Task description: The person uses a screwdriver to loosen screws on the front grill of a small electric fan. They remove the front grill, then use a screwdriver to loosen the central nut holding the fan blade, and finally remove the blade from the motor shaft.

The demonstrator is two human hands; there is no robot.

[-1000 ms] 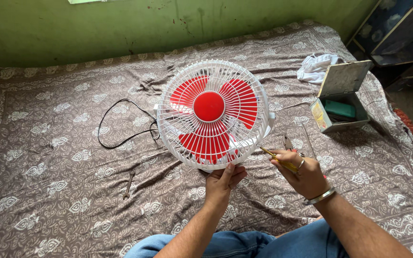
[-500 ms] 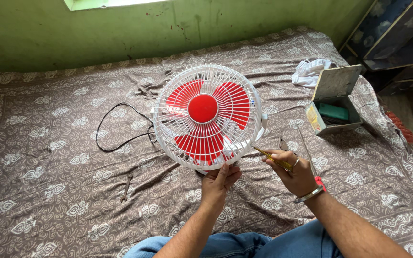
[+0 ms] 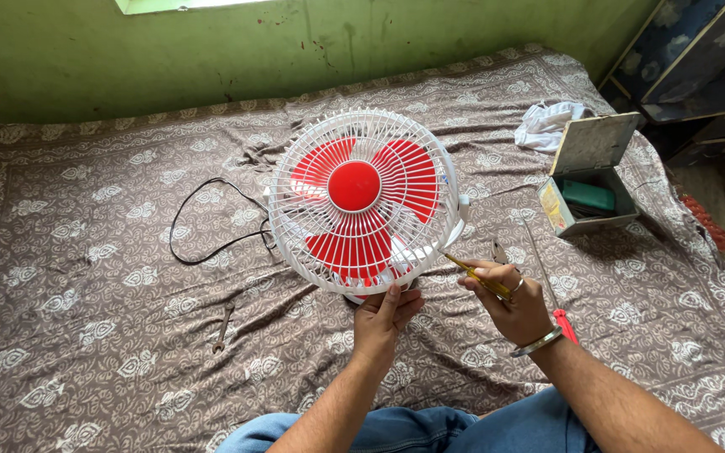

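A small table fan [image 3: 362, 201] stood tilted up in the middle of a brown patterned bedsheet [image 3: 86, 252], its white wire grille covering red blades and a round red hub. A black cord [image 3: 211, 214] trailed from it to the left. The left hand [image 3: 388, 315] gripped the bottom edge of the grille, fingers closed around the rim. The right hand [image 3: 509, 302] was curled tight around a thin yellow screwdriver [image 3: 476, 274], whose tip touched the grille's lower right rim.
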